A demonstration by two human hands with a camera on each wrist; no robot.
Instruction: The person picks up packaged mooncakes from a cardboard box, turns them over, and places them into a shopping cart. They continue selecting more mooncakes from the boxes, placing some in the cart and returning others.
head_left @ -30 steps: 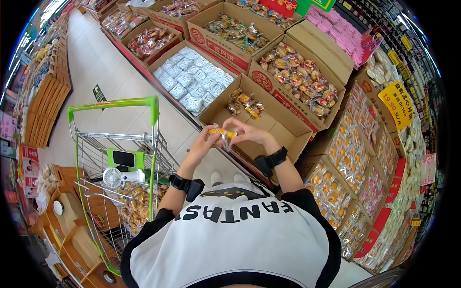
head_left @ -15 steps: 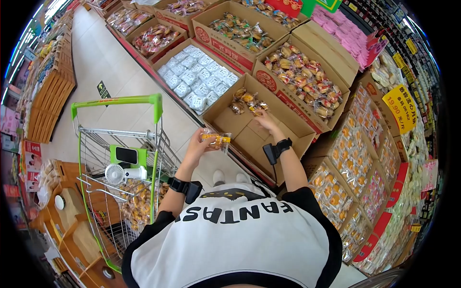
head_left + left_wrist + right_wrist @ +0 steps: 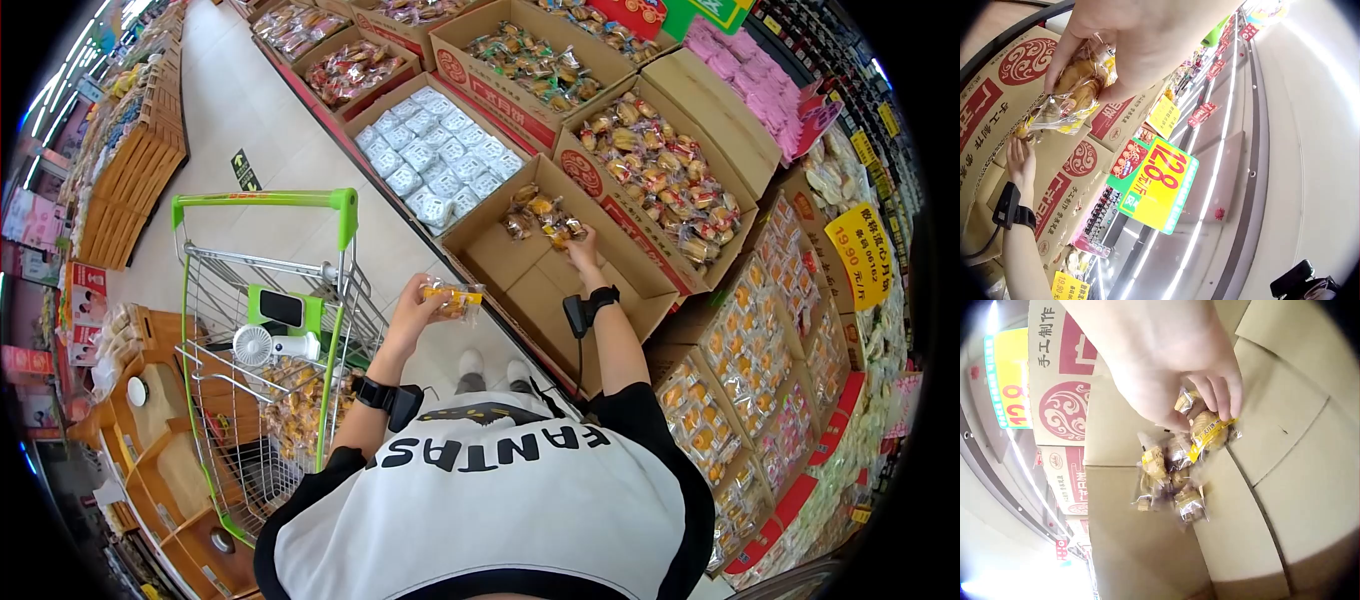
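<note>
My left hand (image 3: 408, 314) grips a wrapped mooncake (image 3: 458, 298) with a yellow label, out in front of the carton's near edge. In the left wrist view that mooncake (image 3: 1080, 84) shows golden brown through its clear wrapper, between thumb and fingers. My right hand (image 3: 584, 254) reaches down into a mostly bare cardboard carton (image 3: 522, 275), at a small pile of wrapped mooncakes (image 3: 532, 212). The right wrist view shows the fingers curled at a mooncake with a yellow strip (image 3: 1209, 432), fingertips on its wrapper. Several more packets (image 3: 1179, 465) lie beside it against the carton's wall.
White square packets (image 3: 440, 150) fill the carton to the left, and red-and-gold ones (image 3: 665, 160) the carton behind. At my left stands a shopping cart (image 3: 345, 215) with a fan (image 3: 253, 345) and a bag of mooncakes (image 3: 300, 405). Stacked packets (image 3: 745, 330) rise at the right.
Both hands were together at the mooncake; then the right hand left it and moved right into the carton, down to the pile. The left hand keeps holding the mooncake.
</note>
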